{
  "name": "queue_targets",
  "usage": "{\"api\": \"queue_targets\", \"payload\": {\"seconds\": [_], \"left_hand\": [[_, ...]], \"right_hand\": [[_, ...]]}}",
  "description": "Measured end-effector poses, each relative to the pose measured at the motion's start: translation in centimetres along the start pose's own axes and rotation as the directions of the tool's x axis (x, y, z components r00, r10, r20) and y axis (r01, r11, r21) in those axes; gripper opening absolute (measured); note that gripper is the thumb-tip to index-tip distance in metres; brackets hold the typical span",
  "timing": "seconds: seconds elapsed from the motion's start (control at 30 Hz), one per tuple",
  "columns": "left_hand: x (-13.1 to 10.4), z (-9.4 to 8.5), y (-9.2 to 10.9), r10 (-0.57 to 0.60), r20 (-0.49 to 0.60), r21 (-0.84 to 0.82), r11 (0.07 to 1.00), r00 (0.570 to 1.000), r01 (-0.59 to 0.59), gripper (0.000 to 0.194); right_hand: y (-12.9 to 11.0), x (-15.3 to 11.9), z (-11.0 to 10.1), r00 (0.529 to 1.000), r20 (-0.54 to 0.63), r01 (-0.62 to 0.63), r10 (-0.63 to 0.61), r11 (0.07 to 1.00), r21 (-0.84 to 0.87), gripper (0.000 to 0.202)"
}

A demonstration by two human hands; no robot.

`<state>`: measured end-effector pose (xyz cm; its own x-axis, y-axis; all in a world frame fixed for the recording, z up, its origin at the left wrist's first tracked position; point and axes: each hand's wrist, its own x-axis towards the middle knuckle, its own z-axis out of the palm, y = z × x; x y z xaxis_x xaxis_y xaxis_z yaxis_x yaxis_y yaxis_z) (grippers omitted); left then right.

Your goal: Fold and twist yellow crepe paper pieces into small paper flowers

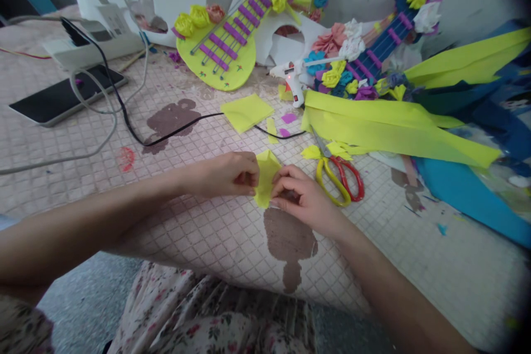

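A small piece of yellow crepe paper (pixel 266 177) is stretched between my two hands, just above the quilted surface. My left hand (pixel 236 174) pinches its left edge, fingers curled. On the opposite edge, my right hand (pixel 298 193) is closed with thumb and fingers on the paper. Beyond them lies a flat yellow paper square (pixel 248 112) over a black cable. Scissors (pixel 338 174) with one yellow and one red handle rest right of my right hand, among yellow scraps (pixel 311 152). Farther back is a white glue gun (pixel 293 84) with a red light.
Decorated paper instruments, one yellow (pixel 219 55) and one blue (pixel 375 61), lie at the back. Long yellow crepe strips (pixel 385 127) and blue paper (pixel 468 193) spread at the right. A phone (pixel 62 97), a power strip (pixel 87 47) and loose cables occupy the left.
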<state>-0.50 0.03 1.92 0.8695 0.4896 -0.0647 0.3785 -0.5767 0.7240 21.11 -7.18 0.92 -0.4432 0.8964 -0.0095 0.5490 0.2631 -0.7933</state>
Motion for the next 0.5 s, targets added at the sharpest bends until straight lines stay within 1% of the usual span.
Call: {"api": "queue_targets", "payload": {"seconds": [0.07, 0.13, 0.2, 0.37, 0.5], "left_hand": [[-0.1, -0.5, 0.1, 0.005, 0.059, -0.004, 1.0, 0.998, -0.005, 0.006], [-0.1, -0.7, 0.2, 0.005, 0.077, 0.009, 1.0, 0.997, -0.006, 0.006], [0.0, -0.6, 0.1, 0.007, 0.054, 0.02, 1.0, 0.998, -0.009, 0.006], [0.1, 0.2, 0.0, 0.007, -0.025, 0.027, 1.0, 1.0, -0.007, 0.004], [0.1, 0.7, -0.2, 0.015, -0.084, 0.035, 0.999, 0.996, -0.013, 0.002]], "right_hand": [[0.0, 0.0, -0.1, 1.0, 0.005, -0.001, 0.001, 1.0, 0.0, 0.003], [0.1, 0.0, 0.0, 1.0, 0.001, 0.004, -0.004, 1.0, -0.005, 0.003], [0.2, 0.0, 0.1, 1.0, -0.021, 0.008, -0.009, 1.0, -0.018, 0.004], [0.0, 0.3, 1.0, 0.991, -0.135, -0.01, -0.003, 0.995, -0.096, 0.007], [-0.2, 0.5, 1.6, 0.984, -0.18, -0.033, 0.006, 0.989, -0.146, 0.008]]}}
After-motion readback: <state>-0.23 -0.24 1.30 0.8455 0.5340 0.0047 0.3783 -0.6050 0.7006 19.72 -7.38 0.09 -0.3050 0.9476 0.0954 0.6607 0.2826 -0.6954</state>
